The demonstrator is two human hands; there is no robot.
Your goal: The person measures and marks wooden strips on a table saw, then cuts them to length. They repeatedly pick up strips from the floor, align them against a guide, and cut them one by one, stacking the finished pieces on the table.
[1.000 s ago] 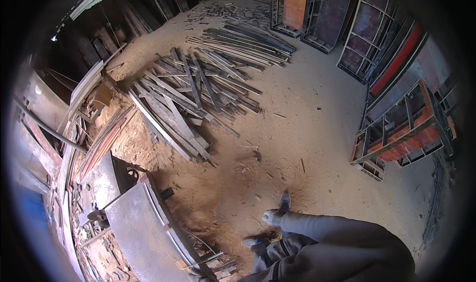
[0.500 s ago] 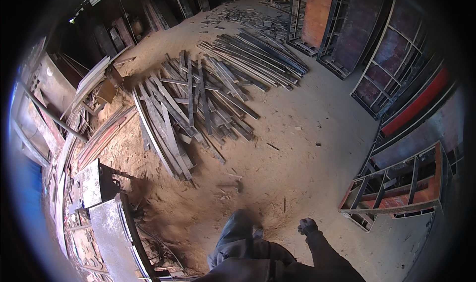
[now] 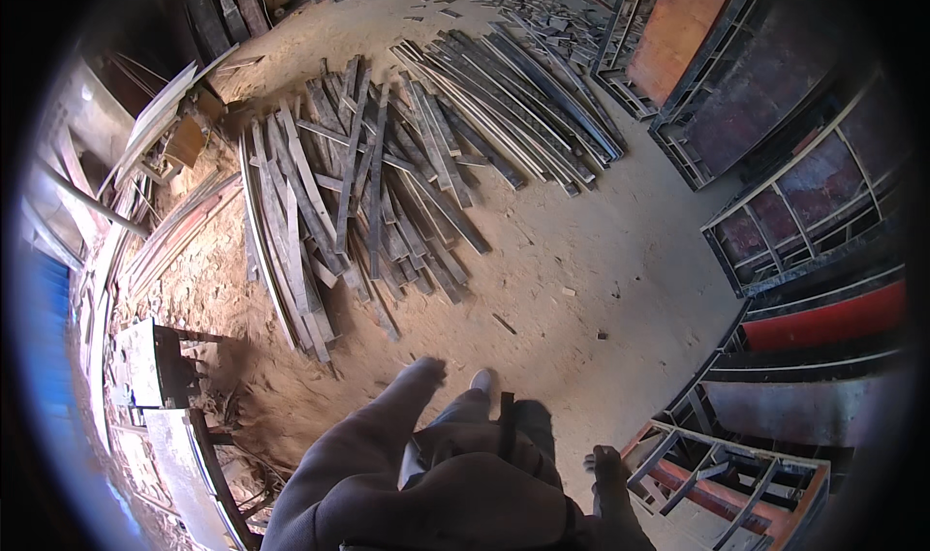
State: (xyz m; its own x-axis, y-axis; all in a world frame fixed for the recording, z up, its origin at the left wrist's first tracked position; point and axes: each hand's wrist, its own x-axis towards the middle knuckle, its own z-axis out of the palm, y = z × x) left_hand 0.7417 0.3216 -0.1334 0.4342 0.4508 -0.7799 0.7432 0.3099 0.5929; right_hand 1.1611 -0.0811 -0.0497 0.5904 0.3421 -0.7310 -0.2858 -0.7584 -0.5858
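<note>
Sandy floor (image 3: 639, 251) carries jumbled, long grey planks (image 3: 351, 178); on their near side, right hand (image 3: 605, 463) hangs released, left hand (image 3: 426, 369) unclear.

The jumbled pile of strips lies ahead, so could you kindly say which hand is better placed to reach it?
Probably the left: the left hand is stretched forward and appears nearer the pile of strips, while the right hand is lower in view, near the barred frame.
</note>
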